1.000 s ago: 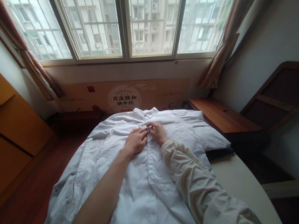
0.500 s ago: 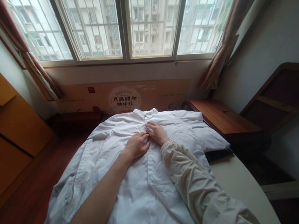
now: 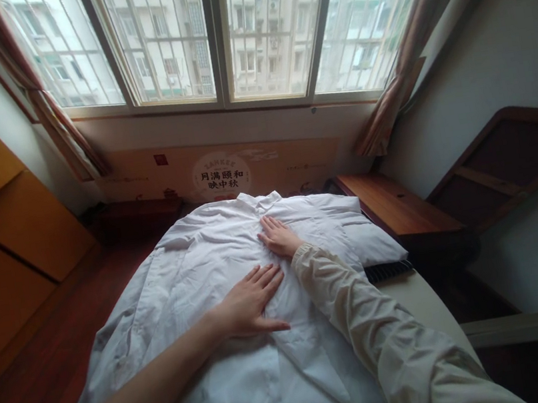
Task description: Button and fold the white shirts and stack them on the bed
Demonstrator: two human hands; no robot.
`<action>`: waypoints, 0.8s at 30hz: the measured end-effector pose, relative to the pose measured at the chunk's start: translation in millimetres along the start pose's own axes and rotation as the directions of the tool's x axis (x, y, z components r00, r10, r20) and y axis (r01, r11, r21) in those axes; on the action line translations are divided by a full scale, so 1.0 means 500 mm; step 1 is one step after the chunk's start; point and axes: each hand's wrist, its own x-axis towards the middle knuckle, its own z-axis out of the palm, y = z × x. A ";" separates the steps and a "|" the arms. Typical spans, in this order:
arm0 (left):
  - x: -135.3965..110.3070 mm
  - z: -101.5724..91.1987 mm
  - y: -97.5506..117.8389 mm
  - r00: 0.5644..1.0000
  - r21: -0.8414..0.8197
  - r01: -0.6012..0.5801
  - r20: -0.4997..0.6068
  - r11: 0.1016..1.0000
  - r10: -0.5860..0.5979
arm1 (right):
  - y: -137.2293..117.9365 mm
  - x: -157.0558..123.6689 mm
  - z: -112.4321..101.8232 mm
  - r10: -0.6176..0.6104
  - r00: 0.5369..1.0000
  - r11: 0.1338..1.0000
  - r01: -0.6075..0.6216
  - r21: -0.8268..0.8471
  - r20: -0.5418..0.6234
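Observation:
A white button-up shirt (image 3: pixel 207 258) lies spread over a round-edged pale table, its collar (image 3: pixel 259 200) at the far end toward the window. My left hand (image 3: pixel 253 298) rests flat on the middle of the shirt front, fingers spread and thumb pointing right. Farther up, my right hand (image 3: pixel 278 236) lies palm down on the fabric just below the collar, its fingers stretched out. Neither hand grips the cloth. Wrinkles run across the shirt around both hands, and its left part drapes over the table's side.
The pale tabletop (image 3: pixel 414 294) shows at the right, beside a black ribbed object (image 3: pixel 388 271) under the sleeve. A wooden desk (image 3: pixel 395 203) stands behind right, an orange cabinet (image 3: pixel 17 246) at left. A printed banner (image 3: pixel 143 173) spans below the barred window.
My hands were together at the button line below the collar. The left has moved down toward the hem and spread flat. The right has flattened near the same spot.

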 end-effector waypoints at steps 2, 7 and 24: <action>0.000 -0.002 0.009 0.998 -0.029 -0.058 0.024 0.998 0.059 | 0.008 -0.006 -0.002 -0.043 0.999 0.999 0.043 0.003 -0.019; 0.005 -0.026 0.060 0.972 -0.190 -0.189 0.101 0.963 0.210 | 0.014 -0.013 0.000 -0.067 0.994 0.997 0.070 0.042 -0.082; -0.005 0.000 0.008 0.968 -0.010 0.231 -0.099 0.973 -0.231 | 0.018 -0.017 0.018 -0.058 0.988 0.996 0.067 0.064 -0.144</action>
